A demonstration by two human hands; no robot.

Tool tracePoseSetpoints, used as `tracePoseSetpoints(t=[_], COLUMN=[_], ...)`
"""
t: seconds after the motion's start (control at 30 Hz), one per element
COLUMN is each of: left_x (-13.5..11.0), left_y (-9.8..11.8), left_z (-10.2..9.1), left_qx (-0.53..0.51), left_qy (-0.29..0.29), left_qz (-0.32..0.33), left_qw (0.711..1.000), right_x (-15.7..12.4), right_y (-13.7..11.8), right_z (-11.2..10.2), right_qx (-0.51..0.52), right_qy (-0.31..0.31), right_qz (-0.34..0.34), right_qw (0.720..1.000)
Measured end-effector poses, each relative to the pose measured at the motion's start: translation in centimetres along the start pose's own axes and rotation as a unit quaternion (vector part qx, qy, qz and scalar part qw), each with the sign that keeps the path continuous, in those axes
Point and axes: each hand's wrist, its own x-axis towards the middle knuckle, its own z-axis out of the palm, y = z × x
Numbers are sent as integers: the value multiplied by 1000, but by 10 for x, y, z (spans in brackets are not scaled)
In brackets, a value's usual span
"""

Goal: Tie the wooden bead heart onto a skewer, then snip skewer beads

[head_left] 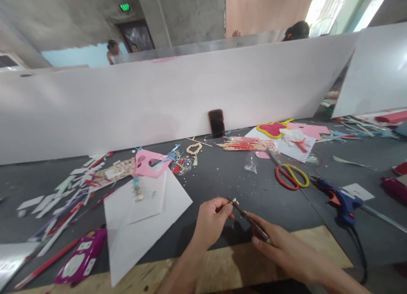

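Note:
Near the front of the dark table, my left hand (213, 219) is closed in a pinch, thumb against forefinger. Between or just beyond those fingertips is a small whitish piece (234, 201), too small to name. My right hand (276, 243) is closed around a slim dark hand tool (251, 222), perhaps small pliers or tweezers. The tool's tip reaches to the whitish piece and meets my left fingertips. The lower end of the tool is partly hidden by my right hand.
Left are white sheets (146, 239), a pink cutout (152, 162) and a purple case (84, 256). Red-handled scissors (286, 178) and a blue glue gun (341, 200) lie right. Wrapped sticks (244, 144) and a phone (216, 123) stand before the white partition (165, 103).

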Motion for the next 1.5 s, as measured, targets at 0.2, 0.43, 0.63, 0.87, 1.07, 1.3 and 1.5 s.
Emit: tracePoseSetpoints(t=[0.2, 0.43, 0.63, 0.87, 1.07, 1.3, 1.5], left_x=[3, 9, 51, 136, 152, 104, 76], left_y=[-7, -10, 7, 2, 0, 0, -11], left_z=[1, -18, -21, 11, 31, 24, 21], left_qx=[-22, 51, 339, 423, 465, 440, 406], left_qy=[-10, 17, -23, -36, -66, -118, -114], left_qz=[-7, -1, 64, 37, 41, 55, 37], left_qw=[1000, 999, 938, 905, 882, 888, 906], right_x=[-1, 0, 24, 26, 25, 24, 25], right_y=[6, 49, 75, 79, 77, 76, 76], right_z=[-3, -20, -25, -24, -27, -27, -28], right_qx=[39, 116, 474, 574, 571, 532, 506], right_qy=[-18, 105, 172, 195, 172, 159, 156], right_qz=[21, 50, 38, 16, 27, 37, 27], right_qw=[999, 986, 863, 795, 802, 831, 848])
